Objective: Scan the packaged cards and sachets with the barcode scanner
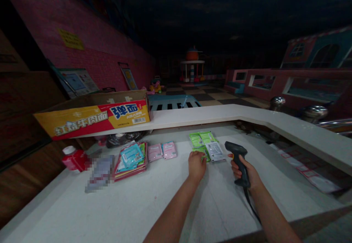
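In my right hand (249, 173) is a dark handheld barcode scanner (239, 162), with fingers wrapped round its handle. Its head points left toward a small group of packets, and a cable runs down from its base. My left hand (197, 165) has curled fingers at the near edge of a green packet (202, 151), partly covering it. Two more green packets (202, 138) lie just behind. Beside them, nearest the scanner, is a packet with its whitish printed side up (215, 150). The left fingertips are partly hidden.
Pink packets (162, 151) lie left of the hands, beside a pile with blue packets (132, 156) on top. Farther left are a blurred-out item (100, 173) and a red bottle with white cap (74, 159). A noodle carton (96, 116) stands on the raised white ledge (198, 115).
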Demonstrator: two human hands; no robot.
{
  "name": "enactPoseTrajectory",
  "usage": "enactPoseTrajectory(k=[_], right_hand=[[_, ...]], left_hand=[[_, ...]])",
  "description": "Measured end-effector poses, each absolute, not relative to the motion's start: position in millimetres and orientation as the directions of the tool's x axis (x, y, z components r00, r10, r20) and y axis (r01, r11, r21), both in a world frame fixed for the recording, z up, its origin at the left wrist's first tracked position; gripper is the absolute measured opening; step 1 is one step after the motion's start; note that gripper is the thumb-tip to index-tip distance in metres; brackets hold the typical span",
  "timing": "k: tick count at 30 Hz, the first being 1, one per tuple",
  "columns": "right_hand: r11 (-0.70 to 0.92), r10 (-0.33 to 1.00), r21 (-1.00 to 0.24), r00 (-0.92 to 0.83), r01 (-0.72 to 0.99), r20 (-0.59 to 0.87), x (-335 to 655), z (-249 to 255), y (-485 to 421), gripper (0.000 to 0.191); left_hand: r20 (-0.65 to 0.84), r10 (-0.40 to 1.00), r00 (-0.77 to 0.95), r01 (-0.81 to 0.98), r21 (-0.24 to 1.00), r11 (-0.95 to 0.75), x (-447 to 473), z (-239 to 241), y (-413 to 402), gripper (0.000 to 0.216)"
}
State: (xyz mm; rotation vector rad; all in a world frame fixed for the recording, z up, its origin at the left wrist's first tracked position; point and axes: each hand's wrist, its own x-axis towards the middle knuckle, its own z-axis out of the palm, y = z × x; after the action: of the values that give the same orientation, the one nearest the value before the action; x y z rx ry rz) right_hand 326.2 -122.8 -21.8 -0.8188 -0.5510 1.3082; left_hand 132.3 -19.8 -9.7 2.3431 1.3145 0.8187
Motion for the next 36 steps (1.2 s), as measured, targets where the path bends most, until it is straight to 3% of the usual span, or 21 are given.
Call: enactPoseTrajectory(k=[2,7,12,17,21,24,28,36], right_hand=[[0.051,0.974,-0.780,0.203,-0.624,-0.099,325.2,-23.5,-121.8,0.042],[0.022,0.978,-0.777,0.176,-0.629,-0.115,322.7,-22.0,-118.5,0.044],[0.006,0.976,-0.769,0.171,-0.639,-0.134,323.3,-18.5,-117.2,0.043],[-0.003,0.970,-0.779,0.188,-0.628,-0.155,323.5,-17.2,-116.9,0.042],[-0.003,0.968,-0.775,0.192,-0.633,-0.160,324.1,-17.9,-116.4,0.042],[-0.002,0.973,-0.769,0.175,-0.639,-0.147,324.2,-17.5,-116.8,0.043],[0.041,0.971,-0.773,0.207,-0.633,-0.118,322.3,-16.9,-120.3,0.041],[0.005,0.951,-0.854,0.267,-0.520,-0.157,301.7,-10.4,-126.8,0.036]], left_hand=[[0.263,0.889,0.375,0.725,0.515,-0.458,150.3,-5.1,-19.9,0.020],[0.183,0.951,0.250,0.842,0.443,-0.306,180.9,4.4,-21.3,0.058],[0.055,0.972,0.229,0.856,0.464,-0.228,186.9,8.2,-17.7,0.066],[-0.053,0.986,0.156,0.758,0.647,-0.085,184.8,1.1,-3.0,0.060],[-0.118,0.968,0.223,0.528,0.849,-0.018,183.2,-6.8,11.6,0.027],[-0.072,0.958,0.277,0.256,0.967,-0.001,171.2,-8.1,17.1,0.005],[0.073,0.974,0.216,0.020,0.997,-0.079,129.2,-10.1,15.6,0.016],[0.235,0.971,0.032,0.030,0.971,-0.236,40.7,-32.8,7.8,0.040]])
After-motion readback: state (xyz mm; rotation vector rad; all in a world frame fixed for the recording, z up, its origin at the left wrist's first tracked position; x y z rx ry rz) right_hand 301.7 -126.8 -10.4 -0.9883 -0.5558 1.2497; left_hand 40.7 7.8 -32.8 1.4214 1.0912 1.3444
